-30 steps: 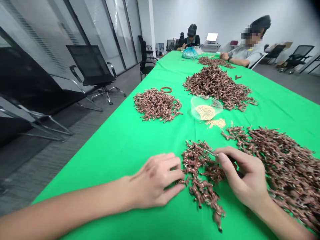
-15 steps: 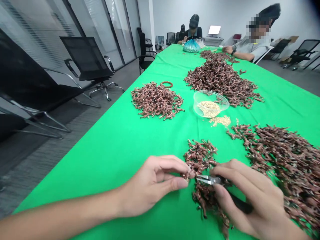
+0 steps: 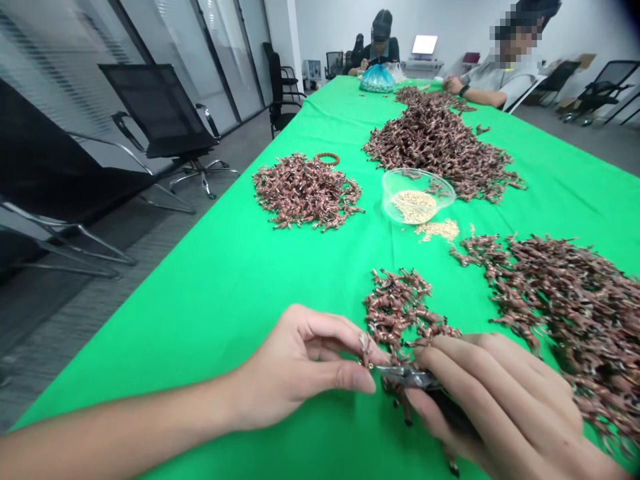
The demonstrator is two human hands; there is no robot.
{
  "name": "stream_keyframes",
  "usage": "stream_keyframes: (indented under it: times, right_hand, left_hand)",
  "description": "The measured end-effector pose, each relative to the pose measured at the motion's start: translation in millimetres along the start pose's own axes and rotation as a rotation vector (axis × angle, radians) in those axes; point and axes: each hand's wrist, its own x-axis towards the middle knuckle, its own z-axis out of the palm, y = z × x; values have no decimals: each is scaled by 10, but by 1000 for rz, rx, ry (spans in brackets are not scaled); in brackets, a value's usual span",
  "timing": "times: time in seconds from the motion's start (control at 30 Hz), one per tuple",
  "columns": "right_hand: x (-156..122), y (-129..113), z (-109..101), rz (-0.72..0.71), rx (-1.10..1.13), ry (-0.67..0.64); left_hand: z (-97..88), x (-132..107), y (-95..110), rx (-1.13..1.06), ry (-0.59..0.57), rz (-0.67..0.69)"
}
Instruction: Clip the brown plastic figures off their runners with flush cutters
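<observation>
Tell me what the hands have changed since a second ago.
The left hand has closed from lying flat on the green cloth to pinching a small piece between thumb and fingers. The right hand has brought the pliers leftward up to it. The clear bowl and brown piles stayed put.

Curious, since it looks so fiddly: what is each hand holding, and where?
The right hand grips black-handled pliers by the handles. The left hand pinches a small copper-brown figure between thumb and forefinger; which part of it is too small to tell.
</observation>
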Motion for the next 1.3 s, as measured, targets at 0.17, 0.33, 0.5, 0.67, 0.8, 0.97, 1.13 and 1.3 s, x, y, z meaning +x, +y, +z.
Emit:
stream_keyframes:
  times: [0.17,0.33,0.5,0.67,0.8,0.97,1.13,1.3]
  right_hand:
    - [7,-7,11,-47,-19,0]
    - [23,-16,-9,-71,-46,-5]
    - [49,-26,-26,-109,-78,9]
    - [-3,-58,24,-33,-6,1]
    - [-22,-102,80,179,230,-73]
    - [5,-116,97,287,380,-96]
    - [2,-105,107,328,444,-131]
    - [-8,-111,115,388,495,-156]
  left_hand:
    - [18,0,28,-4,-23,-10]
    - [24,-18,51,-17,-33,-13]
    - [25,-16,48,9,-27,-23]
    - [42,-19,34,115,35,15]
    - [41,-27,26,227,67,76]
    - [33,-42,28,310,70,124]
    - [30,-48,21,338,83,130]
    - [37,-39,19,339,82,133]
